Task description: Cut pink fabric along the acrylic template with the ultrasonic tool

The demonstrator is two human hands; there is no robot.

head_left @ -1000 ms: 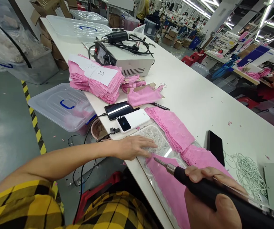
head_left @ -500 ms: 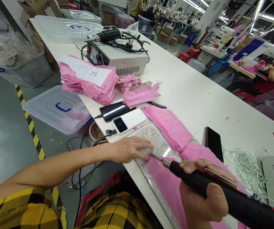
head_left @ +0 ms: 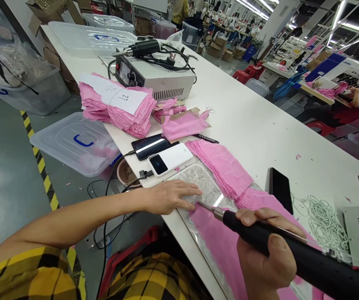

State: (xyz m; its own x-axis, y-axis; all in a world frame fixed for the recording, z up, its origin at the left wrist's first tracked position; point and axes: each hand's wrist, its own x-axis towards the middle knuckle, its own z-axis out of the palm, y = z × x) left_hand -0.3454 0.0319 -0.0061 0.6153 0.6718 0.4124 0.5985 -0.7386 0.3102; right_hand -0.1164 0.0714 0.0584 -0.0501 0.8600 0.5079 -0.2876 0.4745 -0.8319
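Note:
My left hand [head_left: 170,196] lies flat with its fingers stretched out on the end of a pink fabric piece [head_left: 217,239] that rests on a scratched clear cutting plate [head_left: 203,181]. My right hand [head_left: 265,260] grips a black hot-cutting tool [head_left: 279,246]. The tool's metal tip touches the pink fabric just beside my left fingertips. A fanned row of pink lace pieces [head_left: 221,164] lies beyond the plate.
A white power bank [head_left: 170,158] and a phone [head_left: 150,146] lie left of the plate, another black phone [head_left: 281,187] to its right. A tied pink stack [head_left: 117,104], a control box [head_left: 154,75], white loops [head_left: 323,221] and a lidded bin [head_left: 76,141] surround the spot.
My right hand brought the tool's tip down and left, from above the fabric onto it beside my left fingers. My left hand stayed flat in place.

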